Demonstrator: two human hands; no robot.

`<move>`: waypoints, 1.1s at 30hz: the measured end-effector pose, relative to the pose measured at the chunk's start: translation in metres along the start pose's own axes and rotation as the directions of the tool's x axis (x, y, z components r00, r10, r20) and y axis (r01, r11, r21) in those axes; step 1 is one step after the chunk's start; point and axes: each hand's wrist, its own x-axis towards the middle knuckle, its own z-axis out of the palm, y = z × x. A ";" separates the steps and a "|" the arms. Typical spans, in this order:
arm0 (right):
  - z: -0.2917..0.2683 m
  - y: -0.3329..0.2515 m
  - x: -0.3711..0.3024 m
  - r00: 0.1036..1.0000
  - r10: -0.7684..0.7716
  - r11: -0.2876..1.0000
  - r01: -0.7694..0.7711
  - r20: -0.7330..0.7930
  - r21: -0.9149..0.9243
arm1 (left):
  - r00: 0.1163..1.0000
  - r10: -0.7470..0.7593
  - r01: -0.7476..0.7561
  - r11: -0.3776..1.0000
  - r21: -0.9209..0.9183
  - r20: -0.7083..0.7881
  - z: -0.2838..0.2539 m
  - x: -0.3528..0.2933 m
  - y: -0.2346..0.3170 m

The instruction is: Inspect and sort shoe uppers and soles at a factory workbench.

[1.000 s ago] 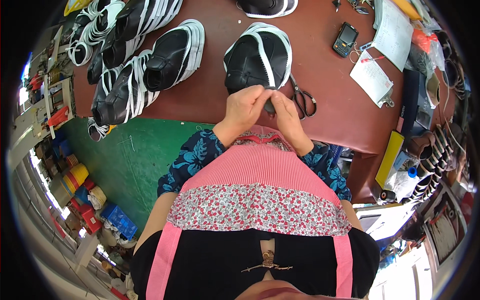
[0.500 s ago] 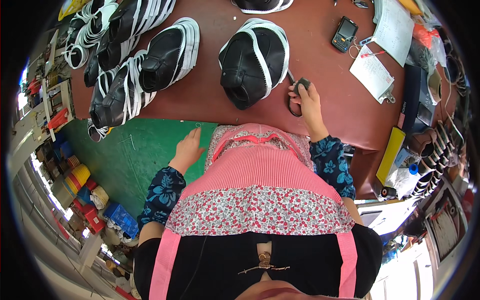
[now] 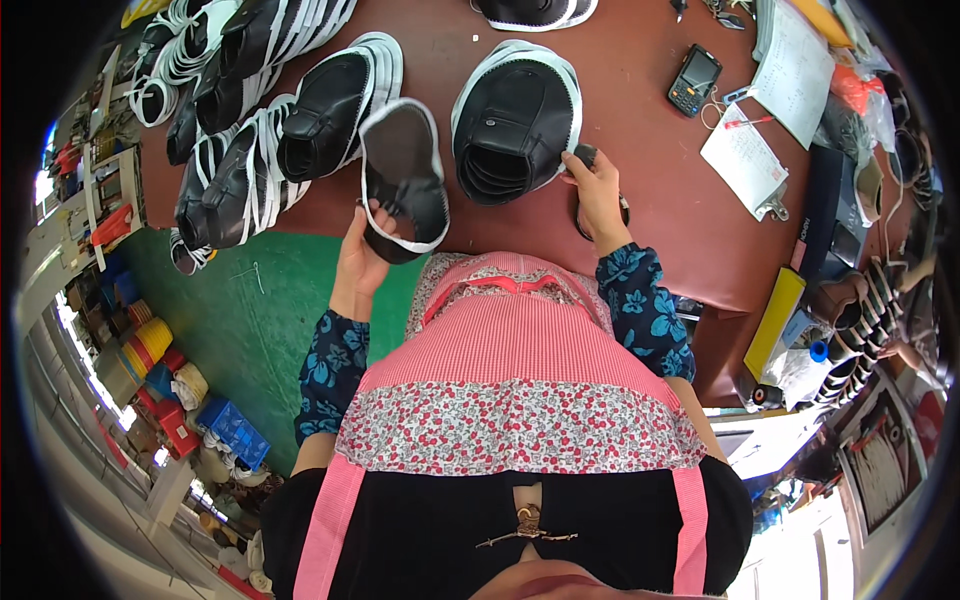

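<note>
My left hand (image 3: pixel 362 262) is closed on the near end of a black shoe upper (image 3: pixel 428 205) with a white edge, raised at the table's front edge with its inner side showing. In front of me stands a stack of nested black shoe uppers (image 3: pixel 515 125) with white rims. My right hand (image 3: pixel 598 200) is at the right side of this stack, its fingers closed round a small dark object (image 3: pixel 586 155) whose kind I cannot make out. Partly hidden behind that hand, a black loop-shaped thing (image 3: pixel 581 218) lies on the table.
More stacked uppers (image 3: pixel 245 185) fill the left of the brown table (image 3: pixel 640 130). A handheld device (image 3: pixel 694 80), a clipboard with paper (image 3: pixel 745 155) and a red pen (image 3: pixel 750 122) lie at the right. A yellow-edged box (image 3: pixel 778 320) stands by the right edge.
My left hand has come up and now holds a single upper, apart from the stack. The stack stands straighter. My right hand has moved slightly left to its edge.
</note>
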 end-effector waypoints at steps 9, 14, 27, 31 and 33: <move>0.061 -0.074 -0.100 0.853 -0.330 0.894 0.420 0.404 -0.155 | 0.963 0.160 0.115 0.487 0.866 -0.218 0.122 0.031 -0.075; -0.004 -0.012 -0.014 0.973 -0.178 0.957 0.137 -0.145 -0.256 | 0.932 0.125 0.015 0.925 0.379 -0.340 0.069 0.003 -0.039; -0.034 -0.071 0.011 0.995 -0.012 0.890 0.058 0.104 -0.452 | 0.993 0.071 0.036 0.562 0.827 -0.092 0.185 0.095 -0.103; -0.031 -0.016 0.011 0.981 -0.183 0.748 0.182 0.065 -0.638 | 0.968 0.127 0.130 0.476 0.870 -0.214 0.204 0.157 -0.125; -0.019 -0.001 0.006 0.991 -0.091 0.657 0.135 0.099 -0.742 | 0.956 0.152 0.159 0.448 0.880 -0.251 0.201 0.168 -0.119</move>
